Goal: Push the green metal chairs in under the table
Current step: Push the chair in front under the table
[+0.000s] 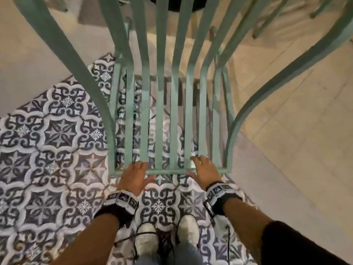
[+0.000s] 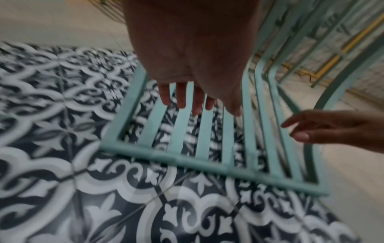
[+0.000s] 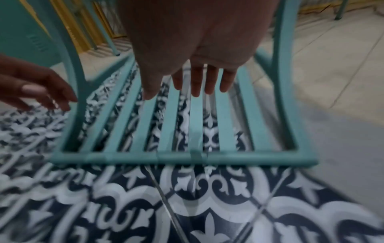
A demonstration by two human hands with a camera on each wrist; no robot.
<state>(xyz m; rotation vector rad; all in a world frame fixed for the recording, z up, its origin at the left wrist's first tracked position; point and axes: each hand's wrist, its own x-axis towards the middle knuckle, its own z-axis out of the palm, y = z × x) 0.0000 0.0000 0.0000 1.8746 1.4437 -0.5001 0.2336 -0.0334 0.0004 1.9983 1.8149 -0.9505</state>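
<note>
1. Because the patterned tile floor (image 1: 57,131) fills most of the head view, I begin with it: blue and white tiles lie below and to the left, plain beige floor (image 1: 296,131) to the right, and the green metal chair (image 1: 172,111) stands across the border of the two.
2. The chair stands directly in front of the person. Its top rail (image 1: 168,171) is the nearest part, and the slats run away from the person toward the dark edge of the surface (image 1: 177,4) at the top of the view.
3. I judge the long axis of the slats goes from the person to the surface, so the seat side points toward it. This is also the direction of the push.
4. How far the seat is already under the surface I cannot tell; only a small dark part of it shows.
5. More green chair legs (image 1: 267,25) show at the upper right, well apart from this chair.
6. The step in hand seems to be the placing of the hands at the backrest, before or at the start of a push.
7. The left hand (image 1: 134,176) is at the rail, left of the middle. Its grip is apart, with straight fingers, and clamps nothing.
8. The right hand (image 1: 204,169) is at the rail on the right side, fingers also spread and loose. The blurred wrist views do not show sure contact.
9. The next move calls for both palms firm on the rail and an even, straight push, so that the chair does not turn.
</note>
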